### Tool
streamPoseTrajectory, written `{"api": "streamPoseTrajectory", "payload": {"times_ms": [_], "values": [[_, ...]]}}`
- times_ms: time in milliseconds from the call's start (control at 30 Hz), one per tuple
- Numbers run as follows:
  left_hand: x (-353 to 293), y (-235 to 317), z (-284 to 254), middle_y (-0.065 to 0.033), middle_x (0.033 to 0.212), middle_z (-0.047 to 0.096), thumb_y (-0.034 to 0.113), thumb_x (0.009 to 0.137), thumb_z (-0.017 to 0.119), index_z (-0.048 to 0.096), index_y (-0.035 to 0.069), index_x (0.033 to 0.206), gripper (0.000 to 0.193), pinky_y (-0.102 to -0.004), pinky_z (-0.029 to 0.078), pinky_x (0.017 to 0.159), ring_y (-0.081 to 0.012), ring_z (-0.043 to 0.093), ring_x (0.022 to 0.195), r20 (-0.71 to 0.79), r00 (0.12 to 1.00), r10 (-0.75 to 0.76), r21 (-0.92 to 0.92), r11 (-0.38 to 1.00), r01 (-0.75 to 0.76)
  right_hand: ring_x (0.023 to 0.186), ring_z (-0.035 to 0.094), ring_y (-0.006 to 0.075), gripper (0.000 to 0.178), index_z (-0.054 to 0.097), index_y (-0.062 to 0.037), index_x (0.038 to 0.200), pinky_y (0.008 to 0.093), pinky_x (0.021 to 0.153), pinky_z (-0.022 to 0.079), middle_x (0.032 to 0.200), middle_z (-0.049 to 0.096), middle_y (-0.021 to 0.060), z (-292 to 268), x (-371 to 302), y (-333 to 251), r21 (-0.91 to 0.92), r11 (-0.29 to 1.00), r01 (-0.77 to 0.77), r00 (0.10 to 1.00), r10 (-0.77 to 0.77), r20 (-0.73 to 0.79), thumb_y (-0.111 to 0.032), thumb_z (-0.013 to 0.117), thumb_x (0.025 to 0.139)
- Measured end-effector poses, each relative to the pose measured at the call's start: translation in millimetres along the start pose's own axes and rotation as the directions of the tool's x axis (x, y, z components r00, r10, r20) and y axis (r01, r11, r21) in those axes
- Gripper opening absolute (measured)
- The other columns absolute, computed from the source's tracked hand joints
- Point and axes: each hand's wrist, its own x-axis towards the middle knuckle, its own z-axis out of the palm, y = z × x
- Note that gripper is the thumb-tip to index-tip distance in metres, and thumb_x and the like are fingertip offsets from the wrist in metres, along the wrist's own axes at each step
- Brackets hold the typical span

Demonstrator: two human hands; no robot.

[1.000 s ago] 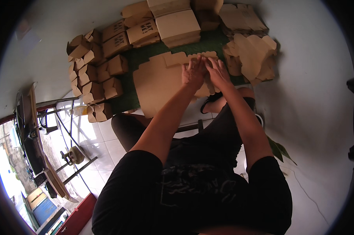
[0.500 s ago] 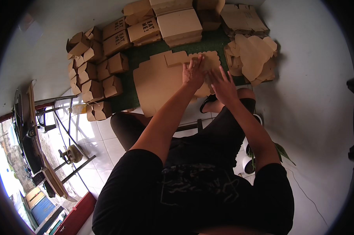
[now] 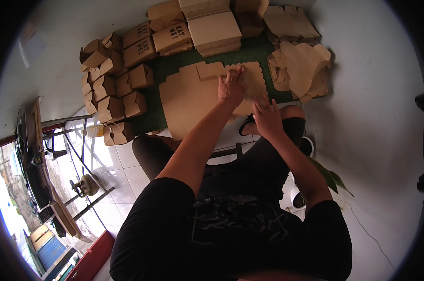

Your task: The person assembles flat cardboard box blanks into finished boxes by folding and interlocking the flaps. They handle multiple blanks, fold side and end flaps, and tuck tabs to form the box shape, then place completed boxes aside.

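A flat, unfolded brown cardboard box blank (image 3: 188,98) lies on the green table covering, its scalloped flap toward the right. My left hand (image 3: 231,86) rests on the blank near its folded flap, fingers stretched out over the card. Close to the lower right edge of the scalloped part is my right hand (image 3: 267,117), its fingers extended and touching the card's edge. Neither hand is gripping the blank.
Small folded boxes (image 3: 104,86) are packed along the left, with larger closed boxes (image 3: 172,37) behind. A stack of flat cardboard (image 3: 294,23) and loose cut pieces (image 3: 305,70) occupy the right. Green table covering (image 3: 184,59) shows between them. A potted plant (image 3: 331,177) stands below right.
My right hand has slid down and toward me along the scalloped part, to its lower right edge. My left hand and the blank stay nearly in place.
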Motion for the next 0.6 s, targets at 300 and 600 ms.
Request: {"api": "streamPoseTrajectory", "payload": {"times_ms": [300, 600], "values": [[-3, -2, 0, 0.0026, 0.192, 0.024, 0.047, 0.118, 0.052, 0.022, 0.018, 0.185, 0.08, -0.0621, 0.036, 0.13, -0.0285, 0.038, 0.166, -0.093, 0.996, 0.017, -0.054, 0.998, -0.022, 0.157, 0.053, 0.0383, 0.047, 0.071, -0.0024, 0.148, 0.0645, 0.136, 0.034, 0.168, 0.059, 0.0116, -4, -13, -1, 0.011, 0.999, -0.045, 0.999, 0.045, 0.016, -0.032, 0.064, 0.113], [-3, -18, 9, -0.0172, 0.184, 0.04, 0.03, 0.114, 0.059, 0.023, 0.014, 0.183, 0.079, -0.0582, 0.043, 0.129, -0.038, 0.052, 0.16, -0.359, 0.93, -0.079, -0.509, 0.852, -0.124, 0.113, 0.076, 0.0422, 0.029, 0.07, -0.0036, 0.132, 0.0592, 0.111, 0.056, 0.119, 0.075, 0.0216, -23, 9, -6, 0.374, 0.887, -0.272, 0.954, 0.3, -0.018, -0.025, 0.066, 0.112]]}}
